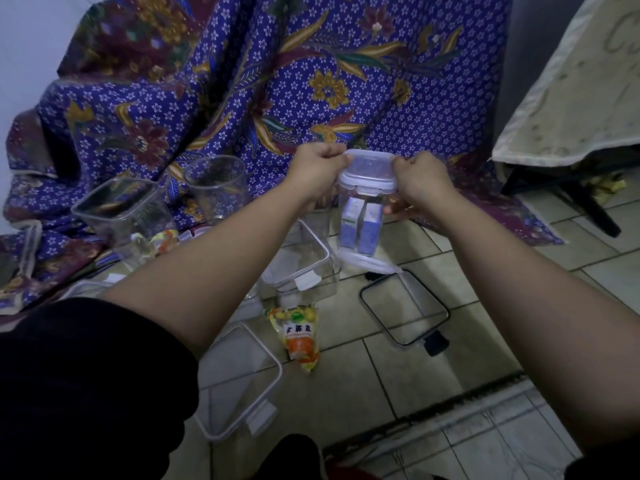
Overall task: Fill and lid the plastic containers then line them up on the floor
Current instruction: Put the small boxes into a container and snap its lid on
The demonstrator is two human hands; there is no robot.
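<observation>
Ringing held container (pixel 363 216): empty containers (pixel 216 183); lids (pixel 403 308)

Dim, bluish indoor light with soft shadows; wide-angle bending at the edges, a dull sheen on the floor (pixel 450 341) tiles, slightly soft focus.

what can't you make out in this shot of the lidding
- Head view: the left hand and right hand cover both sides of the white-rimmed clear lid, so latching there cannot be told.
- Head view: print on the two blue and white boxes inside the clear plastic container is blurred.
- Head view: the black sleeve part hides the clear white-rimmed piece on the floor; lid or tub is unclear.
</observation>
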